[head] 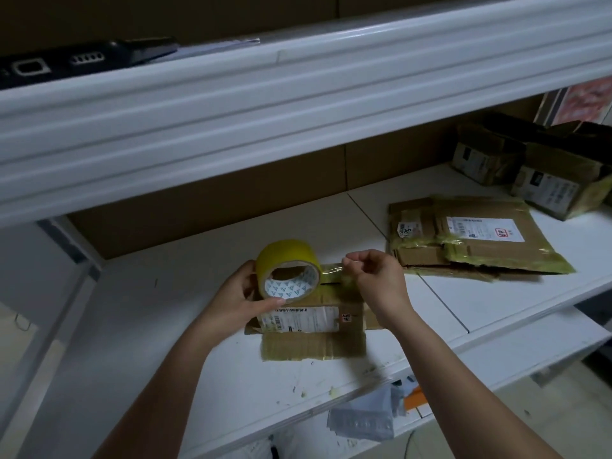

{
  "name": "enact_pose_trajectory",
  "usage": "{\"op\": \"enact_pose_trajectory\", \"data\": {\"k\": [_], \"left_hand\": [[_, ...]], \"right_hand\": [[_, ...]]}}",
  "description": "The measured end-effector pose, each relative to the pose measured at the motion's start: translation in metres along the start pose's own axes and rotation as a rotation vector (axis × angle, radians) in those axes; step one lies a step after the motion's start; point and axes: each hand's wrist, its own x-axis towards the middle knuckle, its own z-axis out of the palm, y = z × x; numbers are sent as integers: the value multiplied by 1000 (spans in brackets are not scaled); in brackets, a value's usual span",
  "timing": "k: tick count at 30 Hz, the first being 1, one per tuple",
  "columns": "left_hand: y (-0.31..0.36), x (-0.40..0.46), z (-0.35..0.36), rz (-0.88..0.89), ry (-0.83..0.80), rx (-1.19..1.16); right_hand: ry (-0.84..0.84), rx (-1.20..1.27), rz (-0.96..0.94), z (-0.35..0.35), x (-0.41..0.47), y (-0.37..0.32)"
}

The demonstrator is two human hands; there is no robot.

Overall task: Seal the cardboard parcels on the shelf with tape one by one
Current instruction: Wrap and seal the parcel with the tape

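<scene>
A flat cardboard parcel (311, 329) with a white shipping label lies on the white shelf (165, 326) in front of me. My left hand (240, 298) grips a yellow tape roll (287, 268) just above the parcel's left part. My right hand (374, 276) pinches the free end of the tape strip (332, 271), stretched a short way to the right of the roll over the parcel's top edge.
Two flat taped parcels (477, 240) lie stacked to the right on the shelf. Two small open boxes (536, 173) stand at the back right. A black device (79, 58) rests on the upper shelf. Grey plastic bags (367, 415) hang below the shelf edge.
</scene>
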Motion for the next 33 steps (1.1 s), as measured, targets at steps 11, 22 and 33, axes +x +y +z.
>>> {"op": "enact_pose_trajectory", "data": {"k": [11, 22, 33], "left_hand": [[8, -4, -1, 51, 47, 206], [9, 10, -1, 74, -6, 156], [4, 11, 2, 96, -18, -21]], "right_hand": [[-56, 96, 25, 2, 12, -8], [-35, 60, 67, -15, 13, -3], [36, -38, 20, -13, 13, 10]]}}
